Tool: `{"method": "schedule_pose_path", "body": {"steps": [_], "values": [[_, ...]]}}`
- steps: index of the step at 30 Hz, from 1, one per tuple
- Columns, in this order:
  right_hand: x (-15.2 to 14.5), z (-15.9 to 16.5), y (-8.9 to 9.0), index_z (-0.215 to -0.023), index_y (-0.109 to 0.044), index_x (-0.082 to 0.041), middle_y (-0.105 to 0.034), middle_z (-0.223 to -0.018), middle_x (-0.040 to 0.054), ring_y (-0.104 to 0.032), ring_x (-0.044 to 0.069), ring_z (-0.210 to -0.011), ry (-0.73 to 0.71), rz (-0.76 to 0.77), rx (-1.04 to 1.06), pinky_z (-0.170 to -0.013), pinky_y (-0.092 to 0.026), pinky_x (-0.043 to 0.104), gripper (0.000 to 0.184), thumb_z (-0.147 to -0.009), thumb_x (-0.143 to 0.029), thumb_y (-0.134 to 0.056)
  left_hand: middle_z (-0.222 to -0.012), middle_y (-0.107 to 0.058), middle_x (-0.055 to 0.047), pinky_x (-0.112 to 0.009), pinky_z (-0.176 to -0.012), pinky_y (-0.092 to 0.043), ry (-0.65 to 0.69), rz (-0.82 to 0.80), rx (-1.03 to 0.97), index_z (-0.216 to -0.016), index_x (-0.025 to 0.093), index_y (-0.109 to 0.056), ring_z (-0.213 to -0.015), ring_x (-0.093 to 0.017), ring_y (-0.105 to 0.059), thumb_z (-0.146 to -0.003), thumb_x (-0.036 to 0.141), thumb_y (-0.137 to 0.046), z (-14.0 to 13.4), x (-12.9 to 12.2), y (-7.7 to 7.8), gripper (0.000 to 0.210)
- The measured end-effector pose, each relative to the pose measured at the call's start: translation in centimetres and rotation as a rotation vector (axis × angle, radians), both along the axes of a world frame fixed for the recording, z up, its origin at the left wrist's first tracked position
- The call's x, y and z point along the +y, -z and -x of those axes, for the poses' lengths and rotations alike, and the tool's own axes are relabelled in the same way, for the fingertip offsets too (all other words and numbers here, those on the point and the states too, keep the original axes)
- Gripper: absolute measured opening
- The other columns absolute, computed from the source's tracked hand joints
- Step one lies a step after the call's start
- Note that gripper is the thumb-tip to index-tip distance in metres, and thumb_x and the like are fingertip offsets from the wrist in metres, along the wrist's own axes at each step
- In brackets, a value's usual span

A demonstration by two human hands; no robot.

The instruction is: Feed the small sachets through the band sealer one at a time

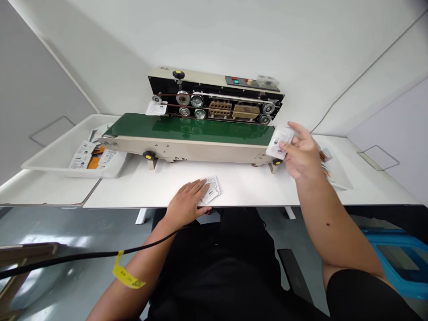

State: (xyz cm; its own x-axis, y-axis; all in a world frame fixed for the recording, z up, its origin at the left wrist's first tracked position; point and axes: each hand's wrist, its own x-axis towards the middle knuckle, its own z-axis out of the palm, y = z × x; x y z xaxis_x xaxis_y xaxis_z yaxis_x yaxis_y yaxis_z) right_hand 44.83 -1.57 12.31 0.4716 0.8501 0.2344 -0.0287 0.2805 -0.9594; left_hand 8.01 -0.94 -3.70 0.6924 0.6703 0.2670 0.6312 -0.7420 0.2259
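While my right hand (302,154) pinches a white packet (278,138) by the right end of the green belt (150,127), my left hand (185,203) covers overlapping packets (211,192) near the counter (254,191) edge; can't tell if gripping. Risks: loose pinch skews the packet, a nudge spills the pile.

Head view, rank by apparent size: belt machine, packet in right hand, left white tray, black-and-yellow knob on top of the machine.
1. Belt machine
2. Left white tray
3. Packet in right hand, partly covered by the thumb
4. Top knob
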Motion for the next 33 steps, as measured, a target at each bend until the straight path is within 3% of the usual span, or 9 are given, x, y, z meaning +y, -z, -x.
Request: {"method": "schedule_pose_path", "body": {"steps": [3, 6, 8, 12, 15, 18, 22, 26, 33], "values": [[2.1, -2.2, -1.2, -0.117, -0.064, -0.026, -0.071, -0.103, 0.0023, -0.071, 0.017, -0.089, 0.090, -0.032, -0.025, -0.062, -0.055, 0.022, 0.050, -0.073, -0.013, -0.083, -0.169, -0.046, -0.014, -0.057, -0.127, -0.036, 0.000, -0.006, -0.007, -0.162, 0.024, -0.046, -0.152, -0.039, -0.048, -0.093, 0.053, -0.075, 0.0, 0.0, 0.0, 0.081], [4.2, -4.4, -0.9, -0.101, -0.062, -0.021, -0.072, -0.099, 0.0032, -0.072, 0.016, -0.087, 0.158, -0.015, -0.078, -0.059, -0.052, 0.018, 0.032, -0.076, -0.011, -0.078, -0.169, -0.046, -0.014, -0.057, -0.127, -0.036, 0.002, -0.016, 0.008, -0.162, 0.023, -0.046, -0.153, -0.039, -0.047, -0.094, 0.055, -0.074, 0.1, 0.1, 0.2, 0.081], [5.5, -5.9, -0.3, -0.102, -0.058, -0.021, -0.072, -0.095, 0.0025, -0.072, 0.015, -0.084, 0.231, 0.003, -0.080, -0.056, -0.048, 0.015, 0.034, -0.076, -0.008, -0.075, -0.169, -0.046, -0.014, -0.056, -0.127, -0.036, 0.006, -0.028, 0.022, -0.163, 0.022, -0.045, -0.153, -0.038, -0.047, -0.095, 0.057, -0.072, 0.1, 0.1, 0.3, 0.081], [8.0, -8.5, 0.1, -0.125, -0.048, -0.027, -0.069, -0.091, -0.0033, -0.072, 0.014, -0.078, 0.396, 0.019, -0.002, -0.052, -0.048, 0.014, 0.063, -0.073, 0.003, -0.068, -0.171, -0.044, -0.012, -0.055, -0.127, -0.036, 0.007, -0.054, 0.052, -0.164, 0.022, -0.043, -0.154, -0.037, -0.046, -0.098, 0.057, -0.068, 0.1, 0.1, 0.3, 0.079], [9.7, -9.6, -0.1, -0.118, -0.052, -0.027, -0.066, -0.094, -0.0035, -0.073, 0.014, -0.077, 0.443, 0.058, 0.020, -0.054, -0.055, 0.018, 0.052, -0.078, 0.002, -0.070, -0.171, -0.044, -0.012, -0.055, -0.127, -0.037, 0.006, -0.073, 0.075, -0.164, 0.022, -0.044, -0.154, -0.037, -0.045, -0.098, 0.058, -0.067, 0.1, 0.1, 0.2, 0.079], [11.3, -10.0, -0.5, -0.097, -0.056, -0.021, -0.067, -0.095, -0.0001, -0.072, 0.012, -0.076, 0.450, 0.081, 0.066, -0.057, -0.059, 0.020, 0.021, -0.088, -0.006, -0.068, -0.171, -0.044, -0.011, -0.055, -0.127, -0.037, 0.016, -0.092, 0.082, -0.164, 0.023, -0.044, -0.155, -0.037, -0.046, -0.099, 0.059, -0.067, 0.2, 0.1, 0.2, 0.078], [12.6, -9.5, -0.5, -0.093, -0.061, -0.018, -0.066, -0.087, 0.0020, -0.069, 0.010, -0.068, 0.456, 0.093, 0.112, -0.056, -0.061, 0.020, 0.006, -0.095, -0.017, -0.067, -0.171, -0.044, -0.011, -0.055, -0.127, -0.037, 0.017, -0.090, 0.065, -0.164, 0.023, -0.045, -0.154, -0.037, -0.046, -0.097, 0.059, -0.069, 0.2, 0.1, 0.5, 0.079], [12.7, -8.6, 0.0, -0.096, -0.066, -0.017, -0.070, -0.090, 0.0036, -0.068, 0.009, -0.064, 0.441, 0.111, 0.059, -0.055, -0.061, 0.020, 0.002, -0.094, -0.017, -0.066, -0.170, -0.045, -0.011, -0.056, -0.126, -0.038, 0.019, -0.081, 0.033, -0.164, 0.023, -0.045, -0.154, -0.038, -0.047, -0.097, 0.059, -0.070, 0.2, 0.1, 0.7, 0.080], [12.0, -6.8, 1.0, -0.102, -0.076, -0.014, -0.073, -0.091, 0.0036, -0.068, 0.008, -0.063, 0.432, 0.148, -0.080, -0.050, -0.057, 0.014, 0.016, -0.090, -0.017, -0.067, -0.169, -0.047, -0.011, -0.055, -0.127, -0.037, 0.021, -0.072, -0.003, -0.164, 0.025, -0.045, -0.154, -0.037, -0.047, -0.097, 0.058, -0.068, 0.3, 0.2, 0.9, 0.078]]}}
